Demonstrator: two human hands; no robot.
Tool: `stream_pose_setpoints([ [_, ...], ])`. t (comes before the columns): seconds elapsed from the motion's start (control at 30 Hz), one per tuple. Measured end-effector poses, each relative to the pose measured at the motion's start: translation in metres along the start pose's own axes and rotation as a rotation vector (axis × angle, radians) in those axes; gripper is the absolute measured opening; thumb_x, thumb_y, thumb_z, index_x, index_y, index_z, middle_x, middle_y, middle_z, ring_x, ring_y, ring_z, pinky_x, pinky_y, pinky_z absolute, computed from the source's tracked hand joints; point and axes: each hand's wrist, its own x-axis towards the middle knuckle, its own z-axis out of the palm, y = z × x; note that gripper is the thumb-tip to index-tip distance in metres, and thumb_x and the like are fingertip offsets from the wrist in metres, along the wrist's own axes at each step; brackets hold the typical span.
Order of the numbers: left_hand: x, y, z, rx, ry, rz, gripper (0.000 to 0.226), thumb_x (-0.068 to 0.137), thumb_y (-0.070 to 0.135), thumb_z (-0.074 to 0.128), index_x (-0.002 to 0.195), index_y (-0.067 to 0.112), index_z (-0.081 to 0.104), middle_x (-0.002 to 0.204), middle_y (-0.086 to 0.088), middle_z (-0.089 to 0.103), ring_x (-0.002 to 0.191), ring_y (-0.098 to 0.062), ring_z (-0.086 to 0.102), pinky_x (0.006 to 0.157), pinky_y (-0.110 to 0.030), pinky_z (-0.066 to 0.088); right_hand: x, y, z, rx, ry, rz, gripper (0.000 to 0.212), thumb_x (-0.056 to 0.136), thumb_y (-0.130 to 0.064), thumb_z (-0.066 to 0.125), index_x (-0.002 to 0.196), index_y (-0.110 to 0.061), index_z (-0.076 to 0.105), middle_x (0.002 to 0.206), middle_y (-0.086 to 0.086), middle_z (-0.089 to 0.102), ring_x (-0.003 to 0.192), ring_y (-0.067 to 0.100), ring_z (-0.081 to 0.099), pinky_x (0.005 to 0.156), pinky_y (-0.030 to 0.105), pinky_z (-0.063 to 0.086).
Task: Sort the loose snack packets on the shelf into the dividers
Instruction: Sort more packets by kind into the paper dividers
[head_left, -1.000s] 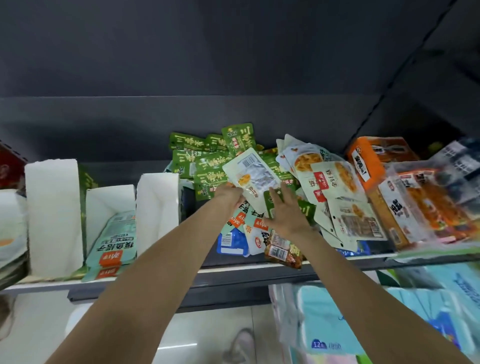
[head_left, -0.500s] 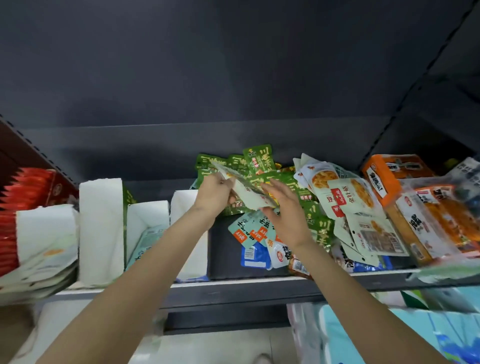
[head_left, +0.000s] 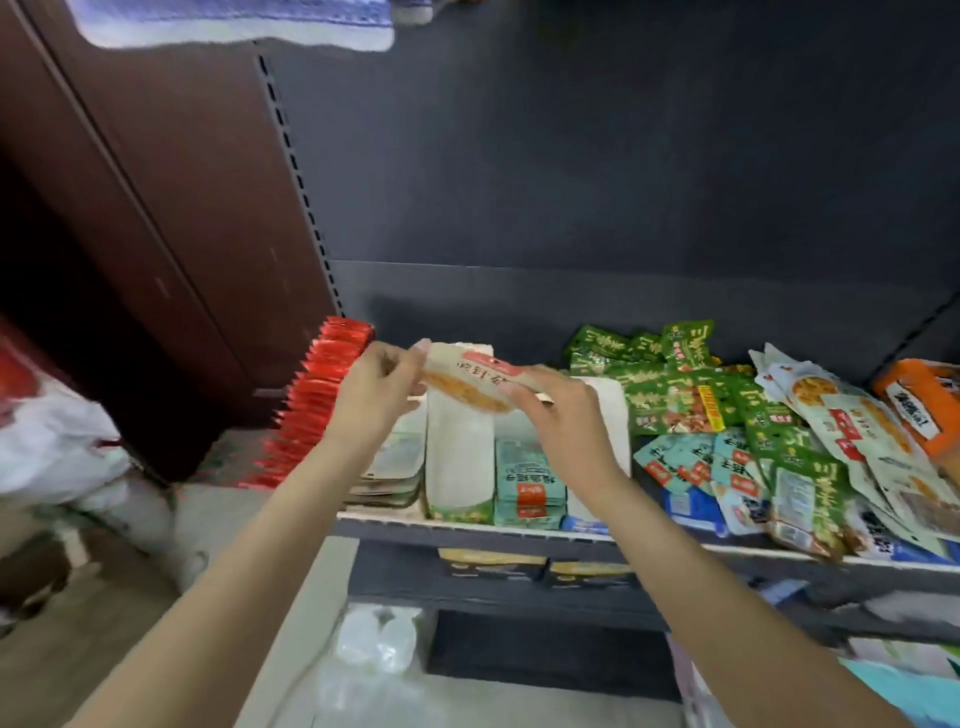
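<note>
Both hands hold one pale packet (head_left: 470, 383) w/ orange food print, above white dividers (head_left: 458, 457) at left of shelf (head_left: 467, 535). Left hand (head_left: 376, 389) pinches packet's left end, thumb & fingers closed on it; right hand (head_left: 563, 415) grips right end, fingers curled over edge. Teal packets (head_left: 529, 480) stacked in slot under right hand. Loose pile (head_left: 727, 415) of green, teal, pale packets lies to right on shelf. Red packets (head_left: 317, 395) in row at far left

Both hands (head_left: 467, 400) carried cream pkt (head_left: 470, 382) left, off pile, now above white dividers (head_left: 457, 452).
</note>
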Motion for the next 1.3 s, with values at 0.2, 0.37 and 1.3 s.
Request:
stream_pose_setpoints([
  [0.2,-0.007,-0.031,-0.084,0.298,0.008,0.282,0.026,0.091,0.004,0.045,0.094,0.016,0.069,0.094,0.005,0.068,0.091,-0.010,0.061,0.078,-0.017,0.043,-0.009,-0.029,0.083,-0.018,-0.070,0.093,0.023,0.092,-0.015,0.057,0.111,-0.008,0.068,0.110,0.004,0.068,0.094,0.007,0.057,0.074,-0.002,0.039],
  [0.37,-0.016,-0.052,-0.104,0.238,-0.144,0.366,0.041,0.085,-0.007,0.045,0.105,0.025,0.064,0.101,0.013,0.068,0.102,-0.001,0.061,0.092,-0.019,0.044,-0.016,-0.034,0.109,-0.217,-0.151,0.113,0.025,0.092,-0.009,0.055,0.115,-0.009,0.067,0.118,0.007,0.066,0.109,0.019,0.060,0.084,0.000,0.030],
  [1.3,-0.005,-0.099,-0.089,1.526,-0.376,0.721,0.022,0.091,0.007,0.042,0.106,0.015,0.056,0.105,-0.003,0.065,0.099,-0.024,0.056,0.085,-0.031,0.033,-0.029,-0.021,0.118,-0.467,-0.482,0.223,0.033,0.096,-0.009,0.045,0.126,-0.016,0.058,0.138,0.003,0.051,0.113,0.016,0.054,0.093,0.019,0.036],
])
